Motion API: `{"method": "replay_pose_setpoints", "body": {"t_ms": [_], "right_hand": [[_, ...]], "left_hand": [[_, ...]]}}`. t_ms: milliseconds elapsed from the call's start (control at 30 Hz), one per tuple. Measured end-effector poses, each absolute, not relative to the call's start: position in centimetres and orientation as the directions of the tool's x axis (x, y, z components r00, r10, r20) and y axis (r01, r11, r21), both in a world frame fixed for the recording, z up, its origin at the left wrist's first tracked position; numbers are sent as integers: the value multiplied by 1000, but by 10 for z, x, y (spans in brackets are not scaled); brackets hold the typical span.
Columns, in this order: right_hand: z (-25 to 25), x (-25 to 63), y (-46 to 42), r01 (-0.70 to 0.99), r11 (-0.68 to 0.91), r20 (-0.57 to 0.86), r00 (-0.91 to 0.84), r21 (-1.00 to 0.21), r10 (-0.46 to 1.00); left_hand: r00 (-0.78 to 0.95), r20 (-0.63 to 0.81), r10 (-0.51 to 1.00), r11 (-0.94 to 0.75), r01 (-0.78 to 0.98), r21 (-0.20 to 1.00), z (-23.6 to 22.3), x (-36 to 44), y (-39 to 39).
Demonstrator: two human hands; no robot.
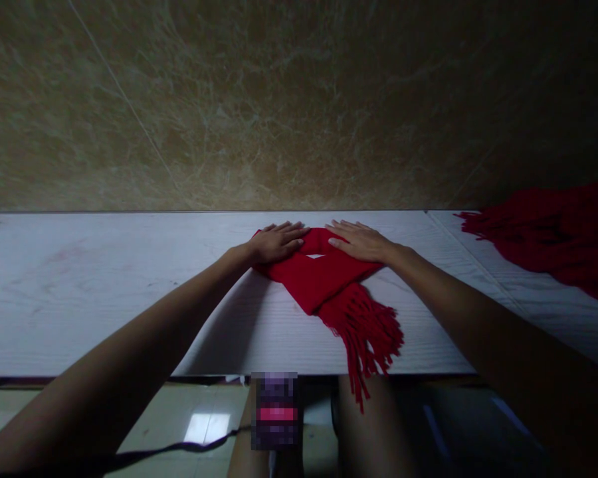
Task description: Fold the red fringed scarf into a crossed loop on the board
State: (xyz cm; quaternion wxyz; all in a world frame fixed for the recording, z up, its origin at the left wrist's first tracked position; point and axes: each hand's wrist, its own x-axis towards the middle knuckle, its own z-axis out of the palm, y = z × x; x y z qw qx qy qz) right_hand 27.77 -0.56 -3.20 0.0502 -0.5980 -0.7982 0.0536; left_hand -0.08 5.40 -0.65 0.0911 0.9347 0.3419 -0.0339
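A red fringed scarf (311, 282) lies folded on the white wood-grain table, its two sides crossing so that a small gap shows the table near the top. My left hand (279, 241) rests flat on the scarf's upper left part, fingers stretched out. On the upper right part, my right hand (357, 240) lies flat too, its fingers pointing inward toward the left hand. The scarf's fringe (371, 325) spreads toward me, and some strands hang past the table's front edge.
More red fringed cloth (553, 239) is heaped at the table's right end. The white table (104, 299) runs along a brown marbled wall (299, 106). A pixelated object with a dark cord is below the front edge, above my legs. A small dark object sits at far left.
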Motion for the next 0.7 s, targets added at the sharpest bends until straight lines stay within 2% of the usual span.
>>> {"method": "replay_pose_setpoints", "body": {"t_ms": [167,367,700], "right_hand": [[-36,282,-2,944,295,21,-296,-146,955],[-34,282,-2,943,298,12,-300,-147,954],[-28,274,-8,958,259,-22,-263,-121,965]], "left_hand": [[782,-144,606,-773,622,125,-8,-2,56],[776,-96,623,-757,630,174,-15,-6,64],[734,-16,679,-730,677,91,-14,-2,47]]}}
